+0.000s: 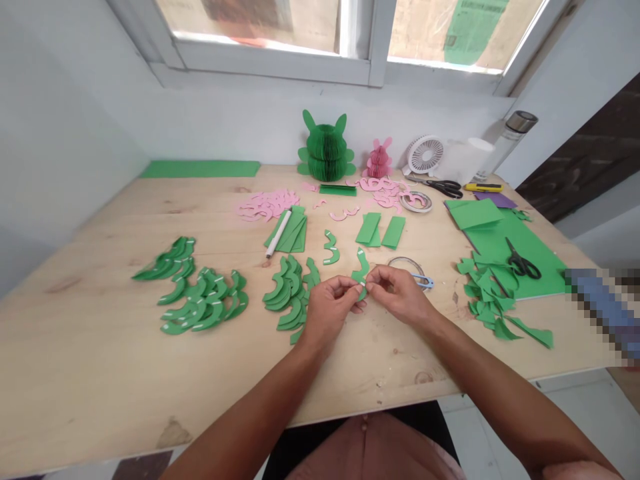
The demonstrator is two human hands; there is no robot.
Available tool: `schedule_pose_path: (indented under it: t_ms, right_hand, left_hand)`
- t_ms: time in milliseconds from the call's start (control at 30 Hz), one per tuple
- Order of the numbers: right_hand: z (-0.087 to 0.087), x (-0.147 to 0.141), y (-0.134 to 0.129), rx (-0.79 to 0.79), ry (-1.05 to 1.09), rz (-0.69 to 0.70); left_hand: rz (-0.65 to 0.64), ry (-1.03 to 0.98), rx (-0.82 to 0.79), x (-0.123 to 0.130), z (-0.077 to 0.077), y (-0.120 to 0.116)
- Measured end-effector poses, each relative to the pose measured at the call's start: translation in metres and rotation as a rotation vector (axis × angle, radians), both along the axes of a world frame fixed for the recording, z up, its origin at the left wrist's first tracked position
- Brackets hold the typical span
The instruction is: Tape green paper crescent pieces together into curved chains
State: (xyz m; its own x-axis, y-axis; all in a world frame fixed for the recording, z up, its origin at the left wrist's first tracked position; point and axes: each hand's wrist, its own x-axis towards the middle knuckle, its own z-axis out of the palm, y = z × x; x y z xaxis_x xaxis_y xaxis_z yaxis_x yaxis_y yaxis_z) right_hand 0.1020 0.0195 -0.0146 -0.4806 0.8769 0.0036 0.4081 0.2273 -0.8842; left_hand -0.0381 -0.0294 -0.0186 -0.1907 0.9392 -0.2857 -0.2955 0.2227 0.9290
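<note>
A wavy green paper cutout (359,261) with small white tape strips on it is held low over the table's middle. My left hand (331,308) pinches its lower end between thumb and fingers. My right hand (397,292) is closed in a pinch at the cutout's right edge, beside a white strip; its fingertips partly hide what they grip. Just left of my left hand lies a stack of wavy green cutouts (285,287). Another green cutout (330,248) with white strips lies farther back. A tape roll (407,263) and a light blue cutter (426,282) lie beyond my right hand.
Taped green cutouts (205,300) lie at left. A white pen (279,235) rests on green paper. Pink cutouts (267,205), a green paper figure (327,153), a pink one (379,160) and a fan (425,155) stand behind. Scissors (523,261) and green scraps (487,300) lie right.
</note>
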Motion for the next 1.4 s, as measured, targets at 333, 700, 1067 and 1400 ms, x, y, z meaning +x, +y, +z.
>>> schedule_pose_path:
  t_ms: [333, 700, 1067, 1400]
  right_hand:
    - [-0.0025, 0.0002, 0.0001, 0.001, 0.018, -0.003]
    - [-0.0012, -0.0004, -0.0002, -0.009, 0.018, 0.01]
    - [-0.0029, -0.0002, 0.0024, -0.127, 0.086, 0.01]
    - [-0.0025, 0.0024, 0.0052, -0.175, 0.133, 0.037]
  left_hand:
    - [-0.008, -0.005, -0.004, -0.0004, 0.0011, -0.0012]
    - [-0.014, 0.009, 0.015, -0.0003, -0.0002, -0.0001]
    - [-0.013, 0.012, 0.002, 0.0004, 0.0012, -0.0005]
    - [-0.041, -0.035, -0.004, 0.0004, -0.0007, -0.0005]
